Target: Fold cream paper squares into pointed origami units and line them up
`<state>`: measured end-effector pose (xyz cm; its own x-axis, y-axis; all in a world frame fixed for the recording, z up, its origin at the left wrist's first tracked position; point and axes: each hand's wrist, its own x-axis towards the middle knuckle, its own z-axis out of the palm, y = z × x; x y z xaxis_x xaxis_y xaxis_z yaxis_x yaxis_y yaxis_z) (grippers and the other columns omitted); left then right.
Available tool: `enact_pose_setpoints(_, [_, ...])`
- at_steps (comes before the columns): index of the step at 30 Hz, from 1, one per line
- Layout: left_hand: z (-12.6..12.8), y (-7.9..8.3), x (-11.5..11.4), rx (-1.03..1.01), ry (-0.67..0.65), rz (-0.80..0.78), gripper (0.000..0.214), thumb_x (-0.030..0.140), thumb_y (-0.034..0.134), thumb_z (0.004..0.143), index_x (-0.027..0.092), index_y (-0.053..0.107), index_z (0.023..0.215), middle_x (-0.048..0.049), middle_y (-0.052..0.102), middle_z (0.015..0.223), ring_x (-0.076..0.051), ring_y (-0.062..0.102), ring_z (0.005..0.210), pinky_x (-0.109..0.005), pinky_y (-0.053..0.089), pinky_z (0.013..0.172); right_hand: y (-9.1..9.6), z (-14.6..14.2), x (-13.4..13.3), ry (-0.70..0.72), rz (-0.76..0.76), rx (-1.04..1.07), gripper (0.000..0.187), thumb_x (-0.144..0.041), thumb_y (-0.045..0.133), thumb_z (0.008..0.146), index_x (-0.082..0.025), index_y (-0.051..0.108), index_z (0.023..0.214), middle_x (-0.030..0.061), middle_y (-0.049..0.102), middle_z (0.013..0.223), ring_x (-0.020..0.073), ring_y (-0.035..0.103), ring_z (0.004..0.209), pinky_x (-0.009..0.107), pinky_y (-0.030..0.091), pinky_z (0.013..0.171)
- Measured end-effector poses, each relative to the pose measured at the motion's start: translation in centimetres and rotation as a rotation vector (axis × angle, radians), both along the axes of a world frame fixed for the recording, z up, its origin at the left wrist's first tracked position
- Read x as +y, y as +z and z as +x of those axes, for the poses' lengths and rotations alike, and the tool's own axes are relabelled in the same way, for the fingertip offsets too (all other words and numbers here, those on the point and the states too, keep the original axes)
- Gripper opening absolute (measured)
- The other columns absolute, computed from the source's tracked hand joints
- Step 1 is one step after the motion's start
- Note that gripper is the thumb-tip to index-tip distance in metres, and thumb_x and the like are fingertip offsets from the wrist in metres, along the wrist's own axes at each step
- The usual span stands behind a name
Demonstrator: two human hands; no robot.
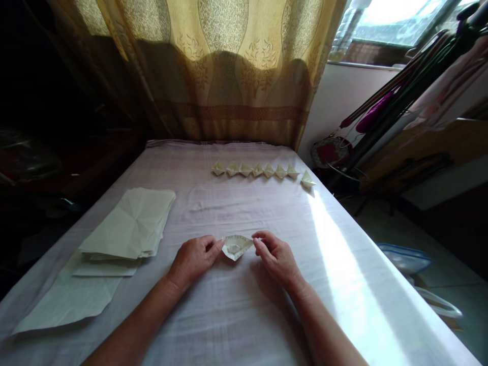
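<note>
Between my two hands is a small folded paper boat [233, 250], its hollow inside facing up toward me. My left hand [199, 255] pinches its left tip between thumb and fingers. At the opposite tip, my right hand [275, 254] pinches the paper the same way. The boat is held close above the sheet, near the middle of the table; whether its underside touches the cloth I cannot tell. Farther back, several similar folded paper boats [268, 170] stand in a row, with one boat [307, 179] a little apart at the right end.
A stack of creased paper sheets [131, 223] lies at the left on the pale cloth [213, 320]. A patterned curtain [229, 76] hangs behind the far edge. Past the right edge are a bag [331, 151] and plastic packages [406, 258] lower down. Sunlight crosses the cloth's right side.
</note>
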<state>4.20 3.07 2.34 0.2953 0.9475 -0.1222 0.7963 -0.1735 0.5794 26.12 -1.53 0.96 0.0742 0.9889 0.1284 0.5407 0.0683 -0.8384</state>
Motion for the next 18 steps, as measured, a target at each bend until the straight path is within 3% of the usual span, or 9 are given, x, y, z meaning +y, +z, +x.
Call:
enact_pose_setpoints(6, [-1.1,-1.5,1.3,-0.187,0.075,0.014,0.050,0.058,0.037,0.086,0.020,0.058,0.063,0.0020,0.055,0.053,-0.014,0.050,0.052,-0.023,0.036,0.052,-0.6,1.5,-0.1,0.196,0.117,-0.101,0.027,-0.026,0.050,0.088,-0.023,0.066,0.109,-0.0003,0.066,0.082,0.0102,0.054,0.062,0.022,0.043,0.060])
enact_pose_setpoints(9, [-1.5,-1.6,1.4,-0.252,0.073,0.066,0.039,0.050,0.041,0.087,0.019,0.063,0.077,0.0005,0.062,0.066,-0.014,0.055,0.057,-0.023,0.042,0.056,-1.1,1.7,0.1,0.235,0.145,-0.192,0.025,-0.022,0.052,0.088,-0.025,0.066,0.108,0.0016,0.066,0.093,0.0113,0.058,0.069,0.023,0.046,0.064])
enact_pose_setpoints(12, [-1.7,-1.3,1.0,-0.360,-0.130,0.225,0.025,0.029,0.048,0.084,0.021,0.067,0.098,-0.0029,0.065,0.092,-0.014,0.060,0.075,-0.022,0.047,0.066,-1.4,1.4,0.2,0.231,0.151,-0.229,0.022,-0.020,0.054,0.087,-0.025,0.065,0.106,0.0020,0.066,0.096,0.0116,0.059,0.069,0.024,0.047,0.065])
enact_pose_setpoints(14, [-1.9,-1.2,0.6,-0.348,-0.299,0.320,0.034,0.013,0.047,0.080,0.024,0.068,0.105,-0.0036,0.063,0.105,-0.014,0.061,0.086,-0.022,0.049,0.074,-1.5,1.0,0.2,0.229,0.162,-0.240,0.020,-0.018,0.054,0.087,-0.024,0.066,0.103,0.0020,0.067,0.094,0.0119,0.060,0.070,0.023,0.047,0.064])
enact_pose_setpoints(18, [-2.1,-1.6,0.4,-0.122,-0.352,0.407,0.039,0.005,0.052,0.077,0.026,0.068,0.105,-0.0036,0.059,0.117,-0.017,0.061,0.099,-0.027,0.050,0.085,-1.5,0.5,0.2,0.235,0.202,-0.266,0.015,-0.017,0.056,0.087,-0.023,0.067,0.095,0.0019,0.068,0.089,0.0130,0.062,0.073,0.023,0.047,0.066])
